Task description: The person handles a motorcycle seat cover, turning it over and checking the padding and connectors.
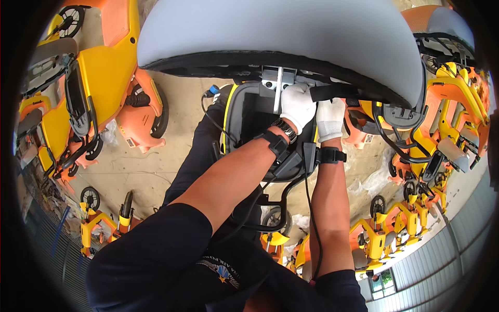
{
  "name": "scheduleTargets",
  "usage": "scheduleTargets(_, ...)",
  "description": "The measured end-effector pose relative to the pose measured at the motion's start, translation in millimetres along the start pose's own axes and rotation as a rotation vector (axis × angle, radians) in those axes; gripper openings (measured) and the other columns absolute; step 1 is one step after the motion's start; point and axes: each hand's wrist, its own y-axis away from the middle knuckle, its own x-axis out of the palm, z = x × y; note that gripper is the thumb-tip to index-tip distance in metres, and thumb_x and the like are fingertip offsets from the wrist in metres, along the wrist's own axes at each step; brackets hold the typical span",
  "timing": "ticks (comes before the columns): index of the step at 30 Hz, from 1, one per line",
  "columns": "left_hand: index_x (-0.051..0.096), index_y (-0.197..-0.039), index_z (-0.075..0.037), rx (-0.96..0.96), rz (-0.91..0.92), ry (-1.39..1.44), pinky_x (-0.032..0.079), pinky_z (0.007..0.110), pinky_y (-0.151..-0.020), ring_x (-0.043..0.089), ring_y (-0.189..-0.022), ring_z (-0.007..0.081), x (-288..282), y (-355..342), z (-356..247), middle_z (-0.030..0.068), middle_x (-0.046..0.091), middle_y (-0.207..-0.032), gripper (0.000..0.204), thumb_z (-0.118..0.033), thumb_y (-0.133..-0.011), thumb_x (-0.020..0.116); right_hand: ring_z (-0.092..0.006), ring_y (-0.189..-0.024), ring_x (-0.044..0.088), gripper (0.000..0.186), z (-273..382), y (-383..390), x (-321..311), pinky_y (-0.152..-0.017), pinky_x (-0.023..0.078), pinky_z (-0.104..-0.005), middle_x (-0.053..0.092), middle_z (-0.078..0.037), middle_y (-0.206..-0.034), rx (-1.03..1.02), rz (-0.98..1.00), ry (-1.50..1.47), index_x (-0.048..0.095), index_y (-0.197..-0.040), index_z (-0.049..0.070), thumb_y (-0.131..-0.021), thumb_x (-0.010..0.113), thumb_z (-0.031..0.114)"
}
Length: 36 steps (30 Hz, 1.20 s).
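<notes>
A grey padded seat point(280, 31) is tipped up in front of me, its black underside rim facing my hands. Below it lies an open black compartment point(258, 115) with a yellow edge, and a silver metal bracket point(279, 86) joins the two. My left hand point(298, 108), in a white glove, is closed beside the bracket. My right hand point(330, 118), gloved too, is closed just to its right under the seat rim. A black strip-like piece point(333, 93) runs between them, partly covering the right fingers. What either hand grips is hidden.
A black cable with a blue connector point(212, 91) sticks up left of the compartment. A black tubular rack point(283, 208) lies close to my body. Yellow and orange scooters point(106, 88) crowd both sides, and clear plastic wrapping point(377, 177) lies on the floor.
</notes>
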Motion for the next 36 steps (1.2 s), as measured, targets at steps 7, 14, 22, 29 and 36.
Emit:
scheduleTargets(7,0.052,-0.058,0.005,-0.162,0.008,0.103,0.032,0.033,-0.045,0.035,-0.049,0.0099,-0.6,4.3,-14.6,0.0097,0.036,-0.047,0.049,-0.031,-0.086,0.071,-0.0366,-0.089,0.064,0.027,-36.4,-36.9,11.0,-0.075,0.048,-0.0406,0.067,-0.02,-0.094,-0.473,0.044,0.297,0.063,-0.093,-0.003,-0.093,0.055,0.022)
scheduleTargets(14,0.059,-0.064,0.0,-0.018,0.02,0.065,0.04,0.037,-0.047,0.056,-0.05,0.0247,-2.6,7.5,7.5,0.0169,0.052,-0.054,0.029,-0.018,-0.086,0.06,-0.0369,-0.07,0.064,0.021,-32.7,-19.9,-3.8,-0.064,0.048,-0.0429,0.067,-0.019,-0.079,-0.73,0.073,0.943,0.065,-0.086,-0.001,-0.08,0.056,0.017)
scheduleTargets(22,0.062,-0.069,-0.001,-0.435,0.03,-0.033,0.046,0.032,-0.053,0.057,-0.053,0.0188,-135.6,17.0,-27.3,0.0074,0.059,-0.058,0.037,-0.034,-0.08,0.074,-0.0392,-0.083,0.066,0.039,35.1,0.8,-42.0,-0.075,0.05,-0.0403,0.065,-0.025,-0.079,-0.023,0.105,0.358,0.066,-0.083,-0.005,-0.085,0.057,0.033)
scheduleTargets(29,0.065,-0.079,0.001,-0.187,-0.146,-0.427,0.052,0.036,-0.067,0.066,-0.067,0.0319,-207.0,-18.1,-86.1,0.015,0.066,-0.067,0.058,-0.056,-0.073,0.075,-0.0438,-0.071,0.064,0.046,48.9,3.6,-48.0,-0.069,0.05,-0.048,0.061,-0.027,-0.068,-0.17,-0.109,0.57,0.066,-0.067,-0.003,-0.087,0.057,0.037)
scheduleTargets(36,0.065,-0.077,-0.006,0.209,-0.018,-0.821,0.051,0.047,-0.062,0.064,-0.065,0.0388,-223.2,-24.6,-79.0,0.0194,0.064,-0.067,0.03,-0.032,-0.088,0.055,-0.0419,-0.074,0.066,0.053,61.9,2.0,-57.8,-0.073,0.052,-0.048,0.065,-0.023,-0.071,-0.266,0.057,0.806,0.069,-0.067,0.002,-0.092,0.043,0.04)
